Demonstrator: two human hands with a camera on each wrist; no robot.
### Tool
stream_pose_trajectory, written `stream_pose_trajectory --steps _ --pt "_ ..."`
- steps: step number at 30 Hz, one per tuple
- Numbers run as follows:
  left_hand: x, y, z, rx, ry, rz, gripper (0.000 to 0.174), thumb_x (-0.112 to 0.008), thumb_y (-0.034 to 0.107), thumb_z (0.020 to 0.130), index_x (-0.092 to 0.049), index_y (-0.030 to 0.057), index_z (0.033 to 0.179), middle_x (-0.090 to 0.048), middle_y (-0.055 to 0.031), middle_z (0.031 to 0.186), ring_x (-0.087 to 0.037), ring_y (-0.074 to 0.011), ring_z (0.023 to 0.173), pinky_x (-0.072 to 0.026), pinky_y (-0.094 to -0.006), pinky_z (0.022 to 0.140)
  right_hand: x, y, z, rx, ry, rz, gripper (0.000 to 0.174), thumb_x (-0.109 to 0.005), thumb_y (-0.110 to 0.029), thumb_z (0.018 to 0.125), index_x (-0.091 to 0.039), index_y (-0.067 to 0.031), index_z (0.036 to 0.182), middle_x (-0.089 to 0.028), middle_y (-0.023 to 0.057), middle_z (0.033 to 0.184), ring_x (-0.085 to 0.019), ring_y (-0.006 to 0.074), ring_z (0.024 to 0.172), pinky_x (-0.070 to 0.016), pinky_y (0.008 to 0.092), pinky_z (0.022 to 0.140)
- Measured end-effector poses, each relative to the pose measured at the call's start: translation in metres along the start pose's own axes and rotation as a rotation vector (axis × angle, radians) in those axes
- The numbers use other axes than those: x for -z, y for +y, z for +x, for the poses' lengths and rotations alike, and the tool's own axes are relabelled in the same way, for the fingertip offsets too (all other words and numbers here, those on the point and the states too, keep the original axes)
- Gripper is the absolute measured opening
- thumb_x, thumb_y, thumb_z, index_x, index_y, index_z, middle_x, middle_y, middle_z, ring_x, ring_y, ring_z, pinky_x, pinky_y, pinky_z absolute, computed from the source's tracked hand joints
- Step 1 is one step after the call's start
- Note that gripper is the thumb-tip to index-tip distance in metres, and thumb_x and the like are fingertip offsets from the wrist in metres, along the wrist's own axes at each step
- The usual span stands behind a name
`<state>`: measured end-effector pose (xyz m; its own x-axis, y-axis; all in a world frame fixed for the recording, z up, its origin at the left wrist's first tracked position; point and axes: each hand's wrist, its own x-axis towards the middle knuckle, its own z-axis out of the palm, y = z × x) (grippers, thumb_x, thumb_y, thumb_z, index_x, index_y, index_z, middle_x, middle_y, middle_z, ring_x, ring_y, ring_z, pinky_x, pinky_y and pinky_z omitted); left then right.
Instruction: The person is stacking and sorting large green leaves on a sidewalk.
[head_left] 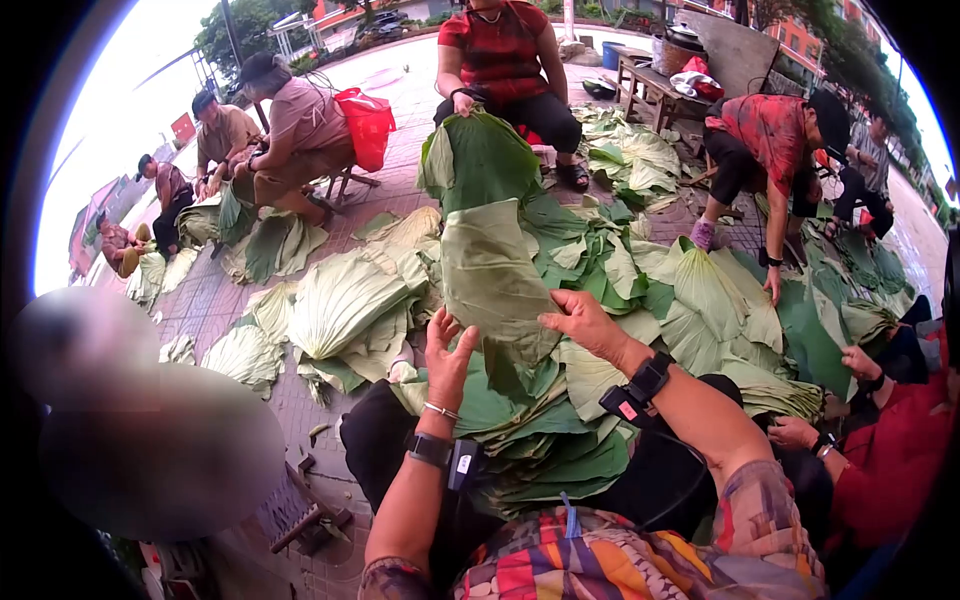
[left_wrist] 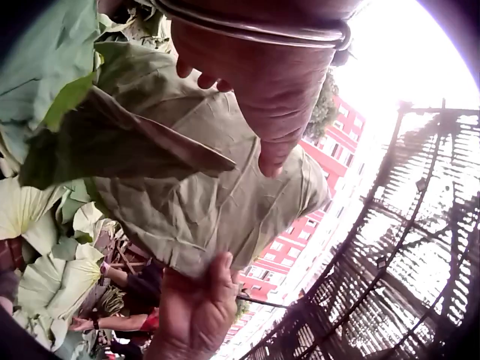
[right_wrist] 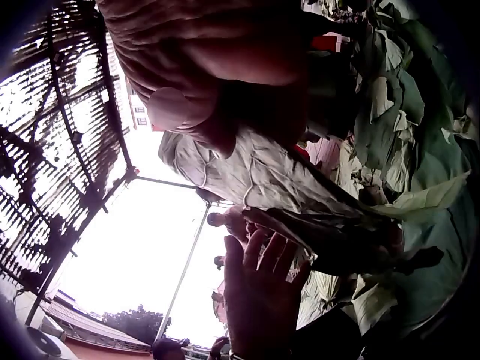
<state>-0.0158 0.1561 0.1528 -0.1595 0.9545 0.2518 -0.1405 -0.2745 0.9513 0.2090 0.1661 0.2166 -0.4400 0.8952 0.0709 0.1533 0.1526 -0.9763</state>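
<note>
A large folded lotus leaf [head_left: 495, 270], pale green with raised veins, stands up in front of me. My right hand [head_left: 595, 328] pinches its right edge, thumb on the near face; the left wrist view shows this thumb [left_wrist: 223, 270] too. At the leaf's lower left, my left hand [head_left: 447, 365] is raised with its fingers spread and its thumb away from the leaf. In the right wrist view the left hand's fingers [right_wrist: 270, 253] reach up beside the leaf's folded dark edge. Below both hands, a thick stack of green leaves [head_left: 560, 460] lies across my lap.
Piles of leaves [head_left: 350, 300] cover the paving on the left, with more leaves [head_left: 715, 300] on the right. A person opposite holds a big green leaf [head_left: 485, 165]. Another person in red [head_left: 890, 440] sits close on my right. A wooden table [head_left: 650, 85] stands behind.
</note>
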Motion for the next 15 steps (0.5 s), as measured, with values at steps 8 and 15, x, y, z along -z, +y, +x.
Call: stream_pose_trajectory --steps 8,15 --pt "-0.003 0.009 -0.020 0.376 -0.368 -0.212 0.109 -0.074 0.043 0.063 -0.004 0.0041 0.137 -0.019 -0.0207 0.138 -0.027 -0.0300 0.125 -0.0339 -0.0376 0.093 -0.016 -0.007 -0.008 -0.007 -0.270 0.178 0.061 -0.071 -0.004 0.069 -0.042 0.0022 0.122 -0.054 0.0063 0.113 -0.052 0.0117 0.098 -0.0419 0.0254 0.085" --pt "-0.018 0.002 -0.030 0.161 -0.603 -0.045 0.080 -0.073 0.032 0.068 -0.029 0.0015 0.128 -0.041 -0.0122 0.125 -0.038 -0.0212 0.116 -0.0310 -0.0346 0.096 -0.019 -0.002 -0.010 -0.020 -0.308 0.029 0.063 -0.074 -0.011 0.066 -0.045 0.0006 0.120 -0.056 0.0030 0.105 -0.052 0.0089 0.091 -0.0443 0.0246 0.079"
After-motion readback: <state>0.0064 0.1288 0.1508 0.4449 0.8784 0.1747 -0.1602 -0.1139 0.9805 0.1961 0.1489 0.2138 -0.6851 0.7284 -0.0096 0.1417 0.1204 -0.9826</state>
